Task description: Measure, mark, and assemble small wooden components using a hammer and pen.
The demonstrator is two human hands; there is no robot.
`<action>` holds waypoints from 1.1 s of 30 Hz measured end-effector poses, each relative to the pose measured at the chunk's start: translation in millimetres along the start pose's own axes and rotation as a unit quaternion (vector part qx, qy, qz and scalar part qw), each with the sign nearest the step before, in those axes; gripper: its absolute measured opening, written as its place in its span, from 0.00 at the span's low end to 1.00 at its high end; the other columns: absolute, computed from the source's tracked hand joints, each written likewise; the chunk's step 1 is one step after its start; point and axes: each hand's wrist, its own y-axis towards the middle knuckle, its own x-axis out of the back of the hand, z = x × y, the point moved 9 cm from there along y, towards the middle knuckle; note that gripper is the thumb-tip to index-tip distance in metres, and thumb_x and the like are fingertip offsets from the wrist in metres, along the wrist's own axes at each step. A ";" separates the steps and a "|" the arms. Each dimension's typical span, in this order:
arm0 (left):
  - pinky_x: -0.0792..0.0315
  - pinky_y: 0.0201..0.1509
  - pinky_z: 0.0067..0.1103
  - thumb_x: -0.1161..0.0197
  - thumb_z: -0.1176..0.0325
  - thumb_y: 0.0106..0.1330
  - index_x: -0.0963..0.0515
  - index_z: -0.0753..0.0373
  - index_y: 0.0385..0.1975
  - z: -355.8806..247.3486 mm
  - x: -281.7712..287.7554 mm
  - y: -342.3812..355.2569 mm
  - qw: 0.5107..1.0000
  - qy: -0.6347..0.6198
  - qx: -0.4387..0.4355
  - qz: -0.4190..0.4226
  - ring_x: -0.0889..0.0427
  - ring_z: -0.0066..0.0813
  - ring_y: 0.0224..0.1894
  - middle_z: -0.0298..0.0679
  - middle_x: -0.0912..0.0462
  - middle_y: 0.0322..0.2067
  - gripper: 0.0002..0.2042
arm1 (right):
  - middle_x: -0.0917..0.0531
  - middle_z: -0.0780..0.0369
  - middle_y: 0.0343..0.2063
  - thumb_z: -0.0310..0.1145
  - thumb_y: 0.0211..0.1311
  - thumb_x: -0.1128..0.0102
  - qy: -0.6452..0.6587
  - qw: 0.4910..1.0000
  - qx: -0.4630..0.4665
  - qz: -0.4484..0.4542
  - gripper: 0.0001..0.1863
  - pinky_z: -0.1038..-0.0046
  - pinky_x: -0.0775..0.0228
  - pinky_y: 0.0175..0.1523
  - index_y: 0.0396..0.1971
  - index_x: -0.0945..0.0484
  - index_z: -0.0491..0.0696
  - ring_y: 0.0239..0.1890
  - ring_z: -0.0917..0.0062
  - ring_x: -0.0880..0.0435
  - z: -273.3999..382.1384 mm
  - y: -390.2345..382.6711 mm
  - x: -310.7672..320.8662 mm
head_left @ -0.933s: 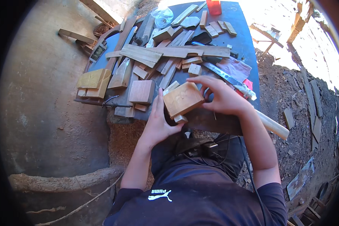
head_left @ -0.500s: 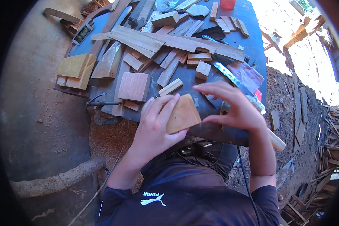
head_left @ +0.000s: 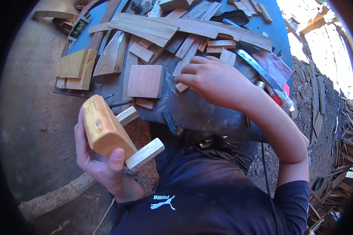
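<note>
My left hand (head_left: 96, 166) is closed round a yellowish wooden block (head_left: 104, 127), held up off the table's near left edge. Two short pale wooden pieces (head_left: 145, 154) stick out from the block's far side; how they are joined to it is hidden. My right hand (head_left: 213, 80) reaches over the table with bent fingers, closed over a small wooden strip (head_left: 181, 87). One end of the strip shows below the fingers, and my thumb is hidden. Left of that hand, a square pinkish wooden block (head_left: 145, 81) lies on the table.
Wooden offcuts (head_left: 145, 29) crowd the blue-topped table (head_left: 208, 115). A hand saw blade (head_left: 259, 68) and a cloth (head_left: 276, 68) lie at its right. A clamp (head_left: 170, 122) grips the near edge. A cable (head_left: 264, 176) hangs beside me. Scrap wood (head_left: 341, 188) is heaped on the right.
My left hand has carried the block left and turned it, bringing the two pale pieces into sight. My right hand has moved from beside the block to the small strip.
</note>
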 end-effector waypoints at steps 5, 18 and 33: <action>0.24 0.60 0.27 0.21 0.38 0.47 0.30 0.78 0.67 6.1 17.7 12.8 1.000 0.000 0.009 0.001 0.18 0.35 0.56 0.47 0.21 0.54 0.54 | 0.17 0.60 0.42 0.27 0.60 0.39 -0.039 0.998 -0.054 0.021 0.10 0.63 0.25 0.57 0.41 0.17 0.47 0.51 0.66 0.17 -15.5 -17.9 -11.2; 0.27 0.62 0.30 0.16 0.53 0.40 0.24 0.72 0.61 -4.6 -57.3 -1.5 0.975 -0.010 -0.075 0.209 0.21 0.38 0.54 0.44 0.23 0.52 0.46 | 0.16 0.60 0.38 0.25 0.53 0.27 0.279 0.915 -0.224 -0.184 0.17 0.70 0.22 0.45 0.43 0.21 0.45 0.40 0.68 0.14 5.4 -121.7 32.2; 0.26 0.59 0.37 0.17 0.63 0.45 0.25 0.70 0.62 -34.7 -167.8 -11.6 0.893 0.151 -0.184 0.383 0.21 0.49 0.51 0.49 0.18 0.52 0.41 | 0.16 0.58 0.38 0.26 0.54 0.24 0.306 0.915 -0.192 -0.179 0.19 0.65 0.20 0.44 0.43 0.23 0.45 0.40 0.62 0.12 12.5 -143.2 12.2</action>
